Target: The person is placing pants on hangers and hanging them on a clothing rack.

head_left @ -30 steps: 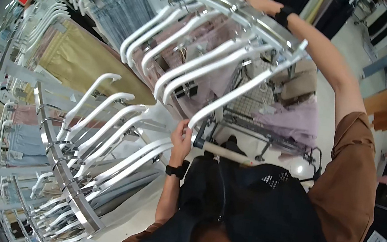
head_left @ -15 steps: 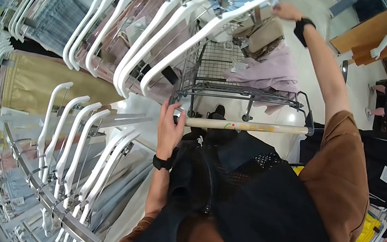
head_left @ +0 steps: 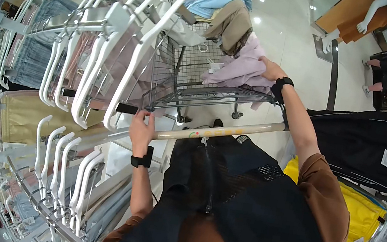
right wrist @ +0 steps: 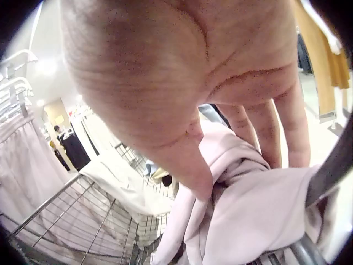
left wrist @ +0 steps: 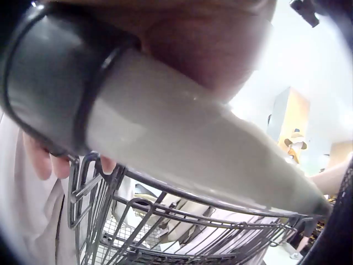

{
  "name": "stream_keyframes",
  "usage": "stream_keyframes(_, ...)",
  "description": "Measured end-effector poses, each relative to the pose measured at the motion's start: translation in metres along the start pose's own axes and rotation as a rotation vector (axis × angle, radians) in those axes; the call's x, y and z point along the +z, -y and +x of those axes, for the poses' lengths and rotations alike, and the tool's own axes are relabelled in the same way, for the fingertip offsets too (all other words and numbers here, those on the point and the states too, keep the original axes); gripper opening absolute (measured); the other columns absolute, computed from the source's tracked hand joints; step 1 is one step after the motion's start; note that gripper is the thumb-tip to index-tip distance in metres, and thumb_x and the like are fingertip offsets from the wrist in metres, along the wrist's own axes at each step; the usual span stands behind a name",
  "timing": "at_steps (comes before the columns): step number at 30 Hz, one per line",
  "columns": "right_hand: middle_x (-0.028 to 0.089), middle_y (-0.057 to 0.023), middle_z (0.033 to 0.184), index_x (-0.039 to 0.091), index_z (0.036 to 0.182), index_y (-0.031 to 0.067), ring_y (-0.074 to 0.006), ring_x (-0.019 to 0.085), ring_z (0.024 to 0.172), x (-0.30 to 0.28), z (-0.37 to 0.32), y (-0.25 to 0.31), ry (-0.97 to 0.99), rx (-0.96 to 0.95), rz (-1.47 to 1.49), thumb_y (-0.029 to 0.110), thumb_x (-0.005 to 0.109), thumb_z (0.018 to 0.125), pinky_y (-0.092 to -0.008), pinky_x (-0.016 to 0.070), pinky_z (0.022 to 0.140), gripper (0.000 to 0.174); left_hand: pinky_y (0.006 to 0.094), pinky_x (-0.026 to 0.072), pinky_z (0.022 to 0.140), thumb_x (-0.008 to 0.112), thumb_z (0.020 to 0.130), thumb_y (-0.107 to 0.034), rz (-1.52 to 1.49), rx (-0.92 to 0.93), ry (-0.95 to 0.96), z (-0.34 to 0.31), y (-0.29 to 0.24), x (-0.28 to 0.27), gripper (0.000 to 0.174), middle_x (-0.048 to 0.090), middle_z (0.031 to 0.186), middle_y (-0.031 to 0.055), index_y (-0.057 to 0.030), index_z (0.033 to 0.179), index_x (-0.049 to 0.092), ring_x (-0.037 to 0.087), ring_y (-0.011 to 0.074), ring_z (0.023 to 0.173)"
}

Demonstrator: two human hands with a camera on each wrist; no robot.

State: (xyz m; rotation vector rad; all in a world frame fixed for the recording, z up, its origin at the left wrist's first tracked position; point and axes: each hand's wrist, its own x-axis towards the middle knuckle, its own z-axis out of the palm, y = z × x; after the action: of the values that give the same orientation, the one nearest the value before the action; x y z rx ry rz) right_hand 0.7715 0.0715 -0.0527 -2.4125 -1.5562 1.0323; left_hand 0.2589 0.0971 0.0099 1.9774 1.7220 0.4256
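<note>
Head view, left hand: the left hand [head_left: 142, 131] is gripping the left end of the cart handle [head_left: 224, 131], its fingers curling right round the pale bar.
Head view, right hand: the right hand [head_left: 270, 68] is reaching forward to the lilac garment [head_left: 241, 70], which is lying at the near right rim of the cart [head_left: 181, 66] and spilling over it.
Head view, surroundings: white hangers [head_left: 136, 55] on a rail are crowding the cart's left side, and black clothing [head_left: 246, 204] is hanging in front of the person's body.
Left wrist view, grip: the left hand [left wrist: 215, 44] is wrapping round the cart handle [left wrist: 182, 149] just beside its grey end cap [left wrist: 47, 94], with the wire basket [left wrist: 165, 218] showing below.
Right wrist view, grip: the right hand [right wrist: 187, 83] is closing on a fold of the lilac garment [right wrist: 259, 215], thumb tucking under and fingers [right wrist: 265, 130] lying over the cloth.
Risk, snagging: the loose cloth is likely to catch on the wire if it is being pulled at an angle.
Risk, collision: with only one hand steering, the cart may be swinging into the hangers just beside it and knocking them off the rail.
Risk, slipping: cloth hanging over the rim may be sliding to the floor.
</note>
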Motion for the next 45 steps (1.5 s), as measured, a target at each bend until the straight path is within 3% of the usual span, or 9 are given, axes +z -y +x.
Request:
stream_keyframes(2, 0.063, -0.0233, 0.109, 0.043, 0.132, 0.0160, -0.0389, 0.061, 0.106, 0.003, 0.013, -0.007, -0.025, 0.030, -0.117, 0.011, 0.068, 0.076, -0.0442, 0.0475, 0.091, 0.062, 0.0470, 0.0479, 0.085, 0.061, 0.089, -0.031, 0.106, -0.136, 0.126, 0.002, -0.028, -0.010, 0.028, 0.061, 0.120, 0.0211, -0.0037, 0.091, 0.065, 0.057, 0.0393, 0.110)
stream_keyframes(3, 0.063, -0.0233, 0.109, 0.043, 0.132, 0.0160, -0.0389, 0.061, 0.106, -0.001, 0.009, -0.007, -0.020, 0.030, -0.117, 0.011, 0.068, 0.076, -0.0442, 0.0475, 0.091, 0.062, 0.0468, 0.0489, 0.077, 0.061, 0.089, -0.032, 0.188, -0.044, 0.019, -0.003, -0.029, -0.002, 0.027, 0.063, 0.112, 0.0151, -0.0051, 0.090, 0.064, 0.061, 0.0373, 0.100)
stream_keyframes(9, 0.068, -0.0199, 0.096, 0.063, 0.102, 0.0072, -0.0392, 0.065, 0.093, 0.001, 0.015, 0.003, -0.209, 0.073, -0.273, 0.016, 0.061, 0.081, -0.0471, 0.0513, 0.079, 0.023, 0.0445, 0.0490, 0.074, 0.063, 0.087, -0.032, 0.266, -0.038, -0.149, -0.009, -0.036, 0.014, 0.025, 0.062, 0.103, 0.0110, -0.0073, 0.090, 0.063, 0.062, 0.0359, 0.090)
stream_keyframes(23, 0.067, -0.0220, 0.105, 0.067, 0.102, 0.0020, -0.0373, 0.064, 0.102, -0.004, -0.016, -0.035, -0.304, 0.246, -0.201, 0.007, 0.054, 0.082, -0.0436, 0.0515, 0.087, 0.024, 0.0467, 0.0487, 0.068, 0.066, 0.084, -0.031, 0.311, -0.108, -0.212, -0.032, -0.068, 0.038, 0.025, 0.064, 0.097, 0.0107, -0.0060, 0.085, 0.061, 0.063, 0.0371, 0.082)
stream_keyframes(25, 0.068, -0.0205, 0.102, 0.066, 0.105, 0.0057, -0.0375, 0.064, 0.099, 0.000, -0.016, -0.044, -0.329, 0.236, -0.239, 0.017, 0.060, 0.085, -0.0459, 0.0517, 0.085, 0.024, 0.0468, 0.0486, 0.067, 0.066, 0.084, -0.031, 0.310, -0.104, -0.213, -0.033, -0.068, 0.040, 0.025, 0.065, 0.098, 0.0103, -0.0061, 0.085, 0.061, 0.063, 0.0371, 0.082)
stream_keyframes(32, 0.067, -0.0226, 0.099, 0.064, 0.105, 0.0060, -0.0406, 0.063, 0.095, 0.009, -0.037, -0.055, -0.323, 0.218, -0.135, 0.017, 0.062, 0.084, -0.0486, 0.0508, 0.082, 0.024, 0.0463, 0.0489, 0.066, 0.065, 0.083, -0.029, 0.320, -0.074, -0.239, -0.037, -0.068, 0.041, 0.023, 0.065, 0.097, 0.0100, -0.0058, 0.088, 0.062, 0.063, 0.0367, 0.080)
stream_keyframes(35, 0.068, -0.0229, 0.098, 0.052, 0.123, 0.0099, -0.0391, 0.064, 0.096, 0.014, -0.048, -0.058, -0.280, 0.248, -0.152, 0.008, 0.053, 0.083, -0.0475, 0.0513, 0.081, 0.040, 0.0455, 0.0489, 0.067, 0.066, 0.083, -0.029, 0.308, -0.061, -0.241, -0.042, -0.066, 0.042, 0.024, 0.066, 0.096, 0.0108, -0.0062, 0.089, 0.062, 0.063, 0.0370, 0.081)
stream_keyframes(39, 0.068, -0.0220, 0.098, 0.034, 0.137, 0.0137, -0.0392, 0.065, 0.095, 0.021, -0.056, -0.065, -0.301, 0.218, -0.123, 0.007, 0.054, 0.082, -0.0485, 0.0506, 0.080, 0.059, 0.0457, 0.0493, 0.066, 0.066, 0.083, -0.028, 0.310, -0.020, -0.247, -0.044, -0.071, 0.044, 0.023, 0.066, 0.094, 0.0107, -0.0058, 0.090, 0.061, 0.064, 0.0366, 0.080)
stream_keyframes(45, 0.067, -0.0221, 0.100, 0.039, 0.137, 0.0146, -0.0385, 0.065, 0.096, 0.022, -0.046, -0.065, -0.276, 0.255, -0.131, 0.008, 0.058, 0.082, -0.0479, 0.0509, 0.081, 0.058, 0.0458, 0.0495, 0.065, 0.066, 0.082, -0.026, 0.328, -0.041, -0.228, -0.038, -0.069, 0.050, 0.022, 0.066, 0.093, 0.0096, -0.0071, 0.092, 0.062, 0.064, 0.0367, 0.080)
